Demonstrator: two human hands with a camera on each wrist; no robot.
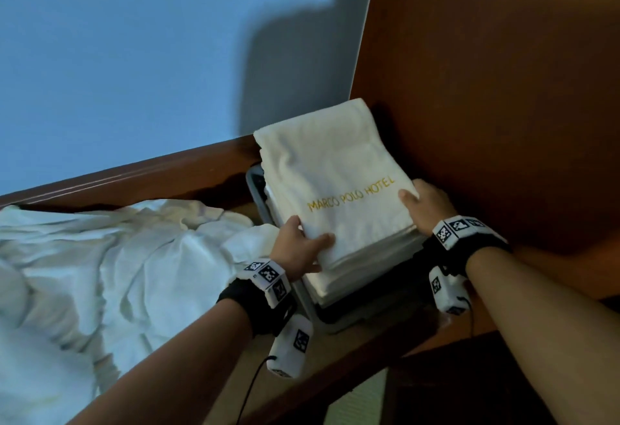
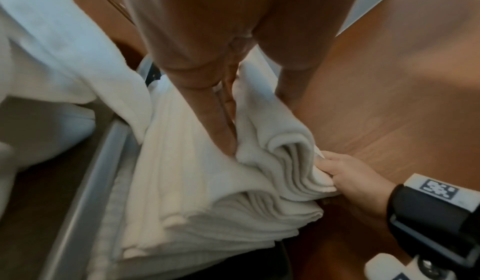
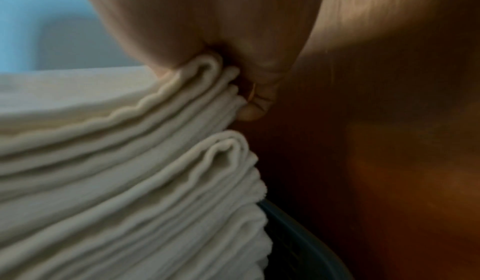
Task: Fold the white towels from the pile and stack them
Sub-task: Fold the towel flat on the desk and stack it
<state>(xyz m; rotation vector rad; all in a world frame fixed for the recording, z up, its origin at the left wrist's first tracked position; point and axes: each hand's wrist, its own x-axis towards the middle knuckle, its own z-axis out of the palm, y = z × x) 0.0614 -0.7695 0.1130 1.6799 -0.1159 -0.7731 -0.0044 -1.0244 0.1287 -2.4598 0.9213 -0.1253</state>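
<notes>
A folded white towel (image 1: 330, 176) with gold "MARCO POLO HOTEL" lettering lies on top of a stack of folded towels (image 1: 355, 273) in a grey tray (image 1: 302, 294). My left hand (image 1: 300, 243) grips the towel's near left corner, thumb on top and fingers underneath. My right hand (image 1: 424, 205) grips its near right corner the same way. In the left wrist view my left fingers (image 2: 221, 124) are tucked between the top towel (image 2: 275, 128) and the stack (image 2: 197, 198). The right wrist view shows my right hand (image 3: 233, 74) pinching the layered edge of the top towel (image 3: 145, 107).
A pile of unfolded white towels (image 1: 110, 263) lies to the left on the surface. A brown wooden panel (image 1: 486, 89) stands close behind and right of the stack. A wooden rail (image 1: 134, 176) borders the far side, with a blue wall beyond.
</notes>
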